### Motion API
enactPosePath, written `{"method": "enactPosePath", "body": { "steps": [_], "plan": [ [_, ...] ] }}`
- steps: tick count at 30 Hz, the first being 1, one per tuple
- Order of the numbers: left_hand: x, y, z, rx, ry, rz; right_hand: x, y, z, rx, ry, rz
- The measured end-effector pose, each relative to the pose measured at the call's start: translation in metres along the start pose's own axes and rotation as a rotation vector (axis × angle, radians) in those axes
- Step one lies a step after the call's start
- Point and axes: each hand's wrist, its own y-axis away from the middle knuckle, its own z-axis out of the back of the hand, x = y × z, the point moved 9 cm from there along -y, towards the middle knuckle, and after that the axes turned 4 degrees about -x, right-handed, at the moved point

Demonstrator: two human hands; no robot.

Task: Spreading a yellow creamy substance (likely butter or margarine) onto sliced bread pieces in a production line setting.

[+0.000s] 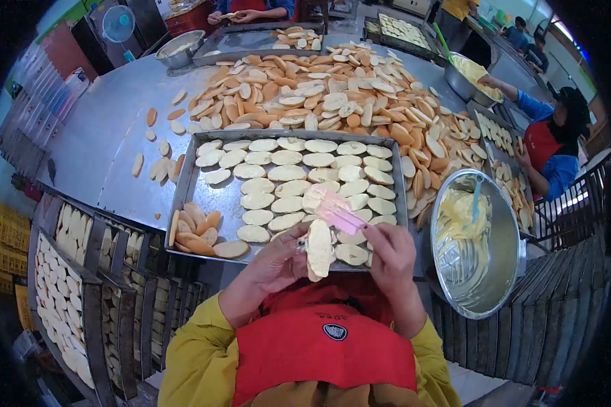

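Note:
My left hand (280, 262) grips an oval bread slice (319, 246) whose upper face is coated with pale cream. In my right hand (391, 254) is a pink spatula (336, 209), cream smeared over its blade, which sits just above the slice. Both hands are over the near edge of a metal baking tray (211, 193). Rows of cream-coated bread slices (287, 173) fill much of it. Uncoated slices (198, 231) are heaped in its near left corner. To the right, a steel bowl (463, 269) holds yellow cream (458, 213) and a light-blue utensil (477, 196).
A large pile of bread slices (305, 91) covers the metal table (107, 132) beyond the tray. Stacked trays of slices (61, 300) stand low at left. A co-worker in a red apron (539, 147) is at right, beside another cream bowl (468, 86); another person's hands (234, 17) work opposite.

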Motion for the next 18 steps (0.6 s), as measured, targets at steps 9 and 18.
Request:
{"method": "enactPosePath", "body": {
  "steps": [9,18],
  "plan": [
    [-0.086,0.02,0.029,-0.171,-0.276,-0.561,0.011,0.006,0.009,0.261,-0.124,-0.011],
    [-0.113,0.035,0.039,-0.258,-0.376,-0.708,0.007,0.011,-0.012,0.264,-0.141,-0.046]
  ]
}}
